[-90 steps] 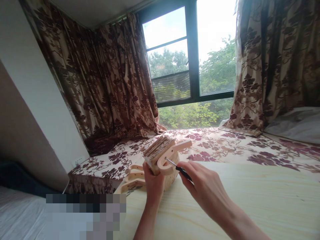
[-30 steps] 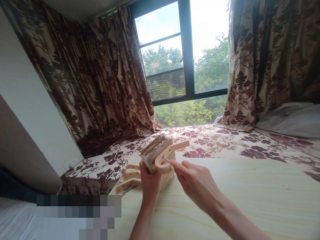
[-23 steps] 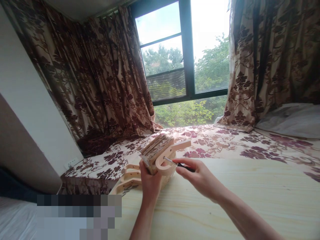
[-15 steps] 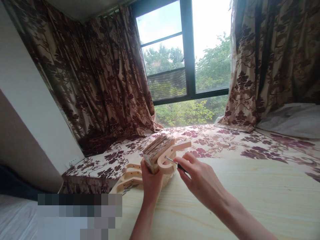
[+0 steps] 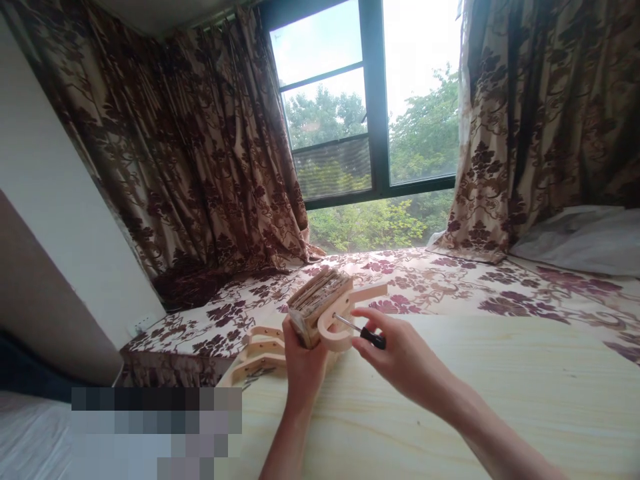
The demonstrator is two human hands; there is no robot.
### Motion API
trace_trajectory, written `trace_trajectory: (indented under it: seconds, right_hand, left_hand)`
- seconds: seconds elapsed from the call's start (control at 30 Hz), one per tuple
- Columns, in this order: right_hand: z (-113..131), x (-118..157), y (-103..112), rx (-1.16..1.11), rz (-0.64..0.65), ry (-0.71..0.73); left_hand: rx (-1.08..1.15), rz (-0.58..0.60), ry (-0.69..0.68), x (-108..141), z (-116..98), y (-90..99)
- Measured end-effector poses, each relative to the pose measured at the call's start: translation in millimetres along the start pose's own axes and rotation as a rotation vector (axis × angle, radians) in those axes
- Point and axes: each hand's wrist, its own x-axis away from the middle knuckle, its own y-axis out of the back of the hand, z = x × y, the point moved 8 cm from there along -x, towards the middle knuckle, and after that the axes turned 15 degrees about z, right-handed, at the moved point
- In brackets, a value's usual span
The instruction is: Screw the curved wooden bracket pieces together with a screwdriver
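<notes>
My left hand (image 5: 305,360) is wrapped round a rough-sided wooden block (image 5: 320,297), tilted above the table. Against the block's near right face lies a pale wooden hook (image 5: 334,328) with a curved lower end and a straight arm pointing right. A screwdriver (image 5: 374,338) with a short black handle and thin metal shaft has its tip at a hole in the hook. The fingers of my right hand (image 5: 395,343) are closed round its handle, the index finger above and the thumb below. Whether a screw sits under the tip is too small to tell.
Several similar wooden hooks (image 5: 265,347) lie left of my left hand, with small dark screws (image 5: 257,375) near them. All rest on a light wooden tabletop (image 5: 490,387). Behind it spreads a floral-covered ledge (image 5: 440,283) below the window (image 5: 377,167), with patterned curtains (image 5: 225,147) beside it.
My right hand's grip on the screwdriver has changed: its fingers have opened somewhat and more of the black handle shows. The block and hook have shifted slightly to the right in view.
</notes>
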Motion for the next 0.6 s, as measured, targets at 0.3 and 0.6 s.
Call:
trace_trajectory:
  seconds: [0.3,0.6]
  right_hand:
    - [15.9,1.8,-6.3,0.153,-0.019,0.126]
    - [-12.9,-5.0,-4.7,-0.318,0.113,-0.091]
  left_hand:
    - [-0.014,0.001,0.008,0.3,-0.1,2.6]
    - [-0.016,0.012,0.010,2.5,-1.2,-2.3]
